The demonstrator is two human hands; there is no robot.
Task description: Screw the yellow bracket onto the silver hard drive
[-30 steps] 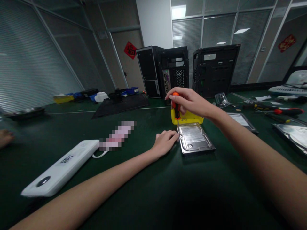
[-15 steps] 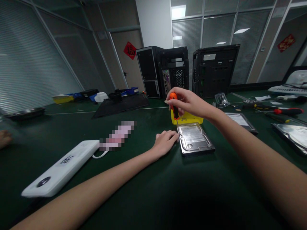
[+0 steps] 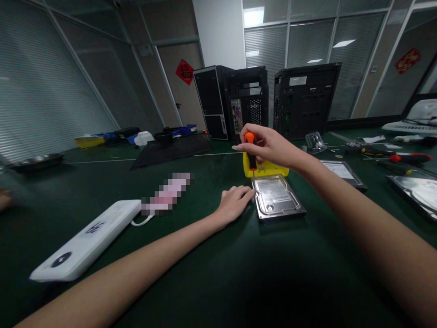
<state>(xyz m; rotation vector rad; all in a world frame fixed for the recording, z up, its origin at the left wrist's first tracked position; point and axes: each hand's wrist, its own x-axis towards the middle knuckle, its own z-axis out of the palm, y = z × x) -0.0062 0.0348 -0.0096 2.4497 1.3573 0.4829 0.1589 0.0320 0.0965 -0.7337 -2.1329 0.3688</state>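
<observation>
A silver hard drive (image 3: 278,198) lies flat on the dark green table (image 3: 191,282). My right hand (image 3: 266,145) grips the orange and black handle of a screwdriver (image 3: 251,152), which stands nearly upright with its shaft at the drive's left edge. The exact spot under the tip is hard to make out. My left hand (image 3: 235,202) rests on the table, its fingertips against the left side of the drive. Just behind the drive is a yellow tray (image 3: 265,169) with small dark pieces in it.
Black computer cases (image 3: 305,102) stand at the back. On the right lie another drive (image 3: 343,174), pliers (image 3: 411,158) and a further drive at the edge. A white power bank (image 3: 88,241) lies at left. Part of another person's hand (image 3: 5,199) shows at the left edge.
My right hand has turned a little with the screwdriver, whose handle has shifted slightly right. My left hand and the drive are where they were.
</observation>
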